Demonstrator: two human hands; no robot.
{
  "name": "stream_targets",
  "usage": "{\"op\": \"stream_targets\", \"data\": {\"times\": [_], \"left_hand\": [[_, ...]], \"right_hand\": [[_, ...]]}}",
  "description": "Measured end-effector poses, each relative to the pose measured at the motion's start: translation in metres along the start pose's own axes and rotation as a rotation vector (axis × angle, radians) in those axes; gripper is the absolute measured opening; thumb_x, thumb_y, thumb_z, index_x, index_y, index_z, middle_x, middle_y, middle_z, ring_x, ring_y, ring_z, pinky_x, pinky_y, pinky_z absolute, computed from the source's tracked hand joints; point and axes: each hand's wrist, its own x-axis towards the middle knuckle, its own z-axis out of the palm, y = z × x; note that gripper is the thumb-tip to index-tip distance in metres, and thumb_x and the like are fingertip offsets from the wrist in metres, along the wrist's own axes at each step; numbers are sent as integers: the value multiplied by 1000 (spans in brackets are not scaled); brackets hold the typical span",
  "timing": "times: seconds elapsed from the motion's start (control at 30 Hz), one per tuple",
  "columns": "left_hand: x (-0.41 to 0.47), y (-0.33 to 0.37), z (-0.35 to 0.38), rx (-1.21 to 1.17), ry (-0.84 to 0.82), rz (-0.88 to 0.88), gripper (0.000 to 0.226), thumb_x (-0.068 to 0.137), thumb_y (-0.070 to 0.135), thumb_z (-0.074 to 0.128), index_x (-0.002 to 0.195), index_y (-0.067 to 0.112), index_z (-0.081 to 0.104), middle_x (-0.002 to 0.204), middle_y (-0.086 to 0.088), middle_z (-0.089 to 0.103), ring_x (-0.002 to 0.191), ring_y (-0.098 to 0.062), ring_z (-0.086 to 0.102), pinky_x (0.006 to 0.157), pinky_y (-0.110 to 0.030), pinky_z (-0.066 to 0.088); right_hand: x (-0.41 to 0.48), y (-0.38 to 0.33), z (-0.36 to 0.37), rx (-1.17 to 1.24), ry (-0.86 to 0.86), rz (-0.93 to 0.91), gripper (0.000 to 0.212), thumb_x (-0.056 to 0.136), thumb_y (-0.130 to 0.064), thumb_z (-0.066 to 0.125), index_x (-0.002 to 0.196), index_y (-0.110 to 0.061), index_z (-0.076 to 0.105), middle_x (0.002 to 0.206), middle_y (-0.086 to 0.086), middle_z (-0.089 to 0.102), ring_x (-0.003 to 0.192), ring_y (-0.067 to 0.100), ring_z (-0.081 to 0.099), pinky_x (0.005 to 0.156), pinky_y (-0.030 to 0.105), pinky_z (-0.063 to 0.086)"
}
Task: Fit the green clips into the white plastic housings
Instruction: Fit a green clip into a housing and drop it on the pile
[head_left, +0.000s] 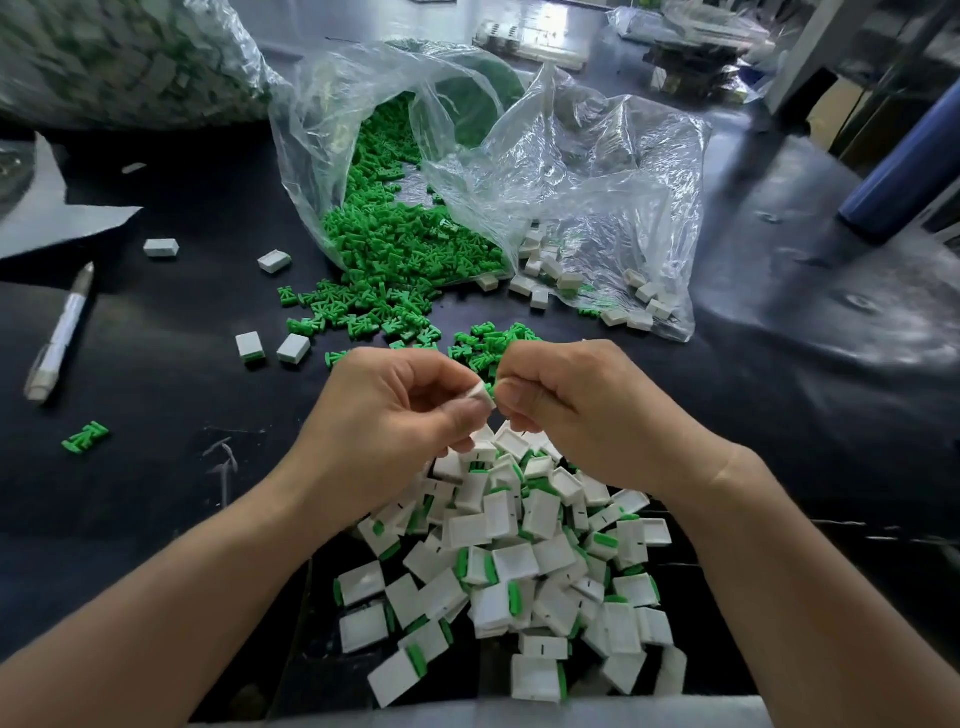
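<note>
Head view: left hand (395, 410) and right hand (566, 410), fingers curled, together pinching one white housing (482, 396) above the heap of assembled housings (519, 561); green clips (395, 260) spilling from clear bag (597, 171) beyond.

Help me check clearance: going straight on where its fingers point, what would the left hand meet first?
Likely the right hand, almost at once: the left hand pinches a white housing right against it.

Factory assembly bench: bulk bags (571, 171) of plastic parts.
</note>
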Motion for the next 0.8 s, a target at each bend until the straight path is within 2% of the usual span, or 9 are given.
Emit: {"op": "stream_targets", "data": {"times": [0.13, 0.27, 0.37, 0.43, 0.47, 0.53, 0.63, 0.7, 0.8], "left_hand": [[-2, -2, 0, 97, -1, 60, 15, 74, 0, 70, 70, 15, 69, 64, -5, 68, 51, -7, 63, 50, -17, 50], [-2, -4, 0, 175, 5, 94, 13, 74, 3, 72, 69, 14, 69, 64, -6, 68, 53, -19, 62, 55, -34, 53], [-3, -4, 1, 233, -17, 109, 10, 74, 5, 72, 69, 12, 69, 61, -4, 66, 51, -18, 58, 53, -35, 49], [-1, -3, 1, 168, -1, 100, 7, 73, 5, 72, 71, 11, 69, 61, -7, 66, 51, -16, 59, 52, -32, 50], [0, -1, 0, 97, 5, 86, 4, 71, 8, 72, 73, 10, 69, 61, -8, 67, 51, -14, 61, 50, -30, 51], [2, 2, -2, -41, 14, 52, 13, 67, 16, 68, 77, 7, 69, 62, -7, 68, 52, -12, 63, 48, -22, 50], [3, 2, -3, -164, 12, 6, 18, 65, 18, 65, 78, 7, 68, 66, -5, 71, 55, -11, 64, 49, -20, 49], [3, 2, -1, -230, 17, -9, 17, 63, 17, 66, 77, 8, 69, 69, -3, 71, 59, -8, 64, 53, -17, 50], [3, 1, -1, -314, 7, 8, 19, 58, 16, 68, 75, 9, 72, 89, -3, 73, 75, -11, 67, 64, -20, 54]], "right_hand": [[-1, -2, -1, -147, -26, -47, 20, 93, -17, 49, 73, -15, 49, 68, 3, 57, 62, 20, 44, 64, 39, 39], [-2, -5, 0, -213, -52, -62, 22, 94, -20, 47, 73, -19, 41, 69, 1, 54, 66, 23, 46, 70, 42, 37], [-2, -4, 1, -252, -63, -88, 21, 94, -19, 47, 74, -17, 42, 72, 7, 60, 68, 28, 50, 66, 43, 39], [-2, -3, 3, -209, -14, -91, 21, 94, -19, 48, 73, -13, 46, 72, 7, 60, 66, 27, 50, 64, 43, 40], [-1, -3, 3, -141, 22, -77, 21, 93, -18, 49, 74, -10, 50, 70, 6, 60, 65, 27, 50, 63, 43, 41], [-1, -3, 4, 105, 88, -15, 24, 93, -21, 52, 72, -9, 55, 65, 0, 58, 62, 22, 52, 60, 41, 44], [1, -2, 0, 512, 110, 124, 43, 80, -50, 41, 70, -12, 59, 63, -1, 62, 59, 13, 57, 57, 29, 49], [2, 0, -3, 695, 48, 218, 60, 75, -56, 33, 76, -4, 62, 69, 8, 66, 60, 14, 61, 55, 21, 48], [2, -3, 0, 893, -131, 263, 63, 73, -58, 31, 82, -4, 64, 74, 9, 67, 65, 17, 63, 56, 21, 49]]}}
